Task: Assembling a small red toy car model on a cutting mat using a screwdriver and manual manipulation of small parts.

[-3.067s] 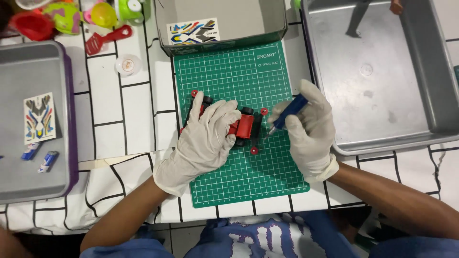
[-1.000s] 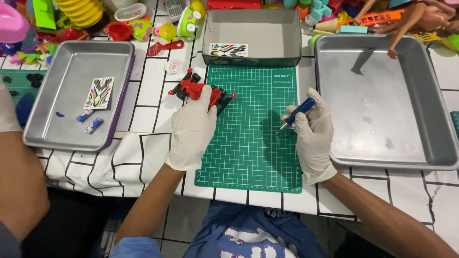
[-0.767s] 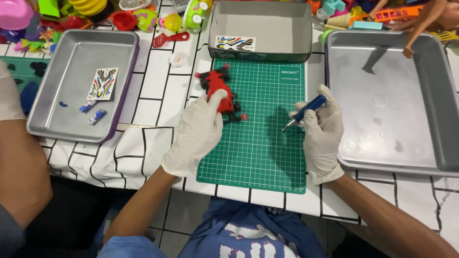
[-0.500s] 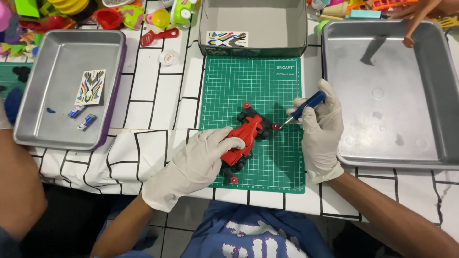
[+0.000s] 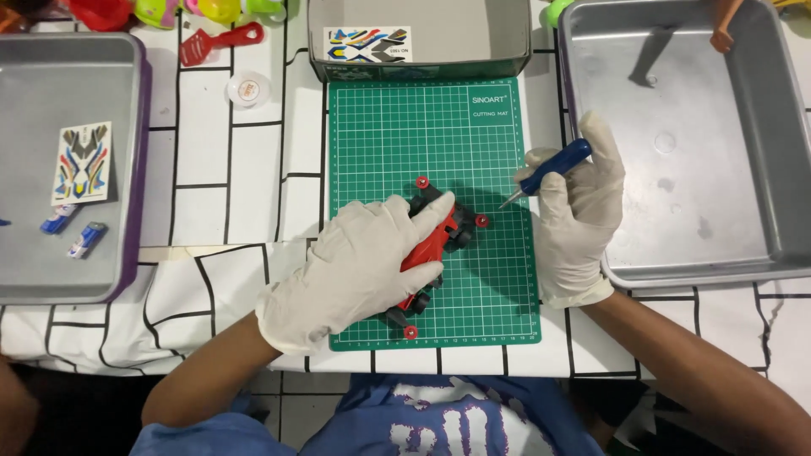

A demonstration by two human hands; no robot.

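At the centre of the frame a red toy car (image 5: 431, 245) lies on a green cutting mat (image 5: 422, 135), tilted so its nose points toward the upper right. The gloved left hand (image 5: 359, 270) lies flat over the car's rear and middle, its fingers (image 5: 427, 215) stretched along the body and pressing it to the mat rather than curling round it. Small red wheel hubs show around the car: one above it (image 5: 422, 181), one at its right (image 5: 481, 221) and one near the mat's lower edge (image 5: 410, 333). Right of the car, the gloved right hand (image 5: 579, 211) grips a blue-handled screwdriver (image 5: 545, 173), fingers closed round the handle, with the metal tip pointing down-left, near the car's front but apart from it. The mat rests on a desk covered with a white cloth with black lines (image 5: 245, 160). At the upper centre, touching the mat's top edge, stands a grey box (image 5: 507, 34) with a colourful sticker sheet (image 5: 367, 44) inside. A metal tray (image 5: 743, 169) fills the upper right, just beside the right hand. Another tray (image 5: 34, 262) sits at the left, holding a second sticker sheet (image 5: 82, 163) and two small blue pieces (image 5: 74, 230). In the upper left lie a red toy spatula (image 5: 221, 42) and a small white round lid (image 5: 248, 88).
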